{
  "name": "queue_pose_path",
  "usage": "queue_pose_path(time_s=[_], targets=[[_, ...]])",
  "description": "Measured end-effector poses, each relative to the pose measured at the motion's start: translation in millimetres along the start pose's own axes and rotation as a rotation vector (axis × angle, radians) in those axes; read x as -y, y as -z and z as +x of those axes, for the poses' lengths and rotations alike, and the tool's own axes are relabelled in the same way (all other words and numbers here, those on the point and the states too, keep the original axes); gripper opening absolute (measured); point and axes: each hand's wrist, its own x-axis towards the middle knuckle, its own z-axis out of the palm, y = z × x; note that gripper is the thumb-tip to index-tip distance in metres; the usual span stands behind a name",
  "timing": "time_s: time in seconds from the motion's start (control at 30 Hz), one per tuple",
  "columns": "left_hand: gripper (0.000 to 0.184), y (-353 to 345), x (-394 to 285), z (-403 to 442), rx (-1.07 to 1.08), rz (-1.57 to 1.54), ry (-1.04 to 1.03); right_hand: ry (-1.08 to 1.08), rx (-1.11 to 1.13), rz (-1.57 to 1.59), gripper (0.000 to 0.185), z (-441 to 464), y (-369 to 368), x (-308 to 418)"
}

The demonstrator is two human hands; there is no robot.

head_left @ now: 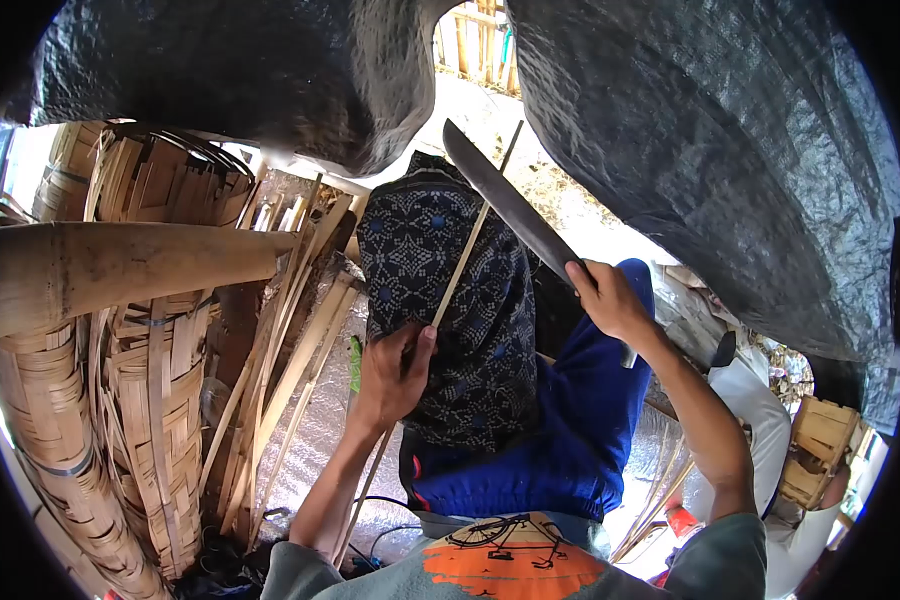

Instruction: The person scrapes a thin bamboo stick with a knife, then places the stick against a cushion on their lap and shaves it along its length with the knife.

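My left hand (398, 372) is closed around a thin bamboo strip (465, 250), which slants up and away over my lap. The strip's lower end runs back under my left forearm. In my right hand (610, 302) is a machete (515, 212), its long dark blade pointing up and to the left. Its blade passes across the strip's upper part; whether they touch I cannot tell. A dark patterned cloth (440, 270) covers my leg beneath the strip, beside my blue trousers (595, 400).
Rolled woven bamboo panels (55, 440) stand at the left, crossed by a thick bamboo pole (140, 270). Split bamboo lengths (305, 370) lean between them and me. Black plastic sheeting (710, 150) hangs overhead. A wooden crate (820, 450) and white sacks are at the right.
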Motion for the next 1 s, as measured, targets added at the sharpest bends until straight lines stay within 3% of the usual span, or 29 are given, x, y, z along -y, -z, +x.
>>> queue_pose_path(time_s=[0.27, 0.43, 0.63, 1.0], targets=[[0.028, -0.8, -1.0, -17.1, 0.046, 0.063, 0.126, -0.008, 0.077, -0.065, 0.036, -3.3, 8.4, 3.4], [0.021, -16.0, 15.8, -21.1, -0.087, 0.225, -0.122, 0.094, -0.026, -0.063, 0.041, -3.5, 7.6, 21.4], [0.02, -26.0, 1.2, -25.2, -0.22, 0.376, -0.181, 0.069, 0.058, -0.1, 0.041, -5.3, 18.2, 19.0], [0.02, -18.0, -1.0, -23.1, -0.152, 0.476, -0.242, -0.023, 0.085, -0.043, 0.043, -11.5, 11.2, 2.9]])
